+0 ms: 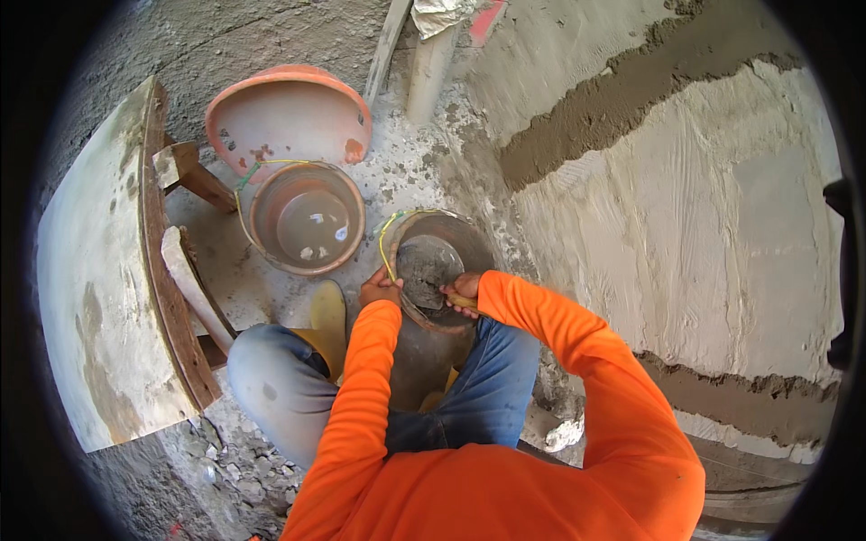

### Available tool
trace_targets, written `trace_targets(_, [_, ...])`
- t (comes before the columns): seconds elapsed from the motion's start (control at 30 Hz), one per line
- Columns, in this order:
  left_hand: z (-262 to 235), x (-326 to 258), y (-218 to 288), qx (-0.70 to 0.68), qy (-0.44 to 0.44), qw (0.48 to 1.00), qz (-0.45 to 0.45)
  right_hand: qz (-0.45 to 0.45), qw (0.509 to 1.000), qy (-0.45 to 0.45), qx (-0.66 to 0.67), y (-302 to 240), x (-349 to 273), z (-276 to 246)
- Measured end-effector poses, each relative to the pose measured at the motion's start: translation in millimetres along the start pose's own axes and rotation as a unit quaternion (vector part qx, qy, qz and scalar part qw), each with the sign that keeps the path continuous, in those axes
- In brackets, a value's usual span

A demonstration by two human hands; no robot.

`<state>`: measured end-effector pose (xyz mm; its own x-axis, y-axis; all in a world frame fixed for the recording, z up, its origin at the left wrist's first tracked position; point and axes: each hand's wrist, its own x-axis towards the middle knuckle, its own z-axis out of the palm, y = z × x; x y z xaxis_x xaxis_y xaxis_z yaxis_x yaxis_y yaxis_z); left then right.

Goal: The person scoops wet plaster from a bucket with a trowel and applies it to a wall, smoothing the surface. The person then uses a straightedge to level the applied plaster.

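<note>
On the left, a stained board [101, 270] slopes beside a round bucket [266, 203], where pale flecks are too small to make out. Next, the left hand [381, 287], forearm stretched forward, grips the near-left rim of the mortar bucket [471, 243]. The right hand [458, 293], elbow bent outward, closes round a trowel's yellowish handle [466, 302], working end down in grey mortar [428, 264] inside that bucket

A grey wall [667, 234] — banded brown — borders the spattered floor [401, 167].
</note>
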<state>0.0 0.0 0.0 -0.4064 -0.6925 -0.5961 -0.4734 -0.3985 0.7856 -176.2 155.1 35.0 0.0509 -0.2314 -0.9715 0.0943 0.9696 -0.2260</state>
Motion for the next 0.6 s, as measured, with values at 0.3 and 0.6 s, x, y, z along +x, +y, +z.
trace_targets(0.3, [-12,21,-50,-0.051,0.036,0.998,-0.029,-0.116,0.958,0.012,-0.263,18,8,-69])
trace_targets(0.6, [-12,10,-26,-0.050,0.060,0.996,-0.050,-0.078,0.702,0.073,-0.704,-56,-25,-27])
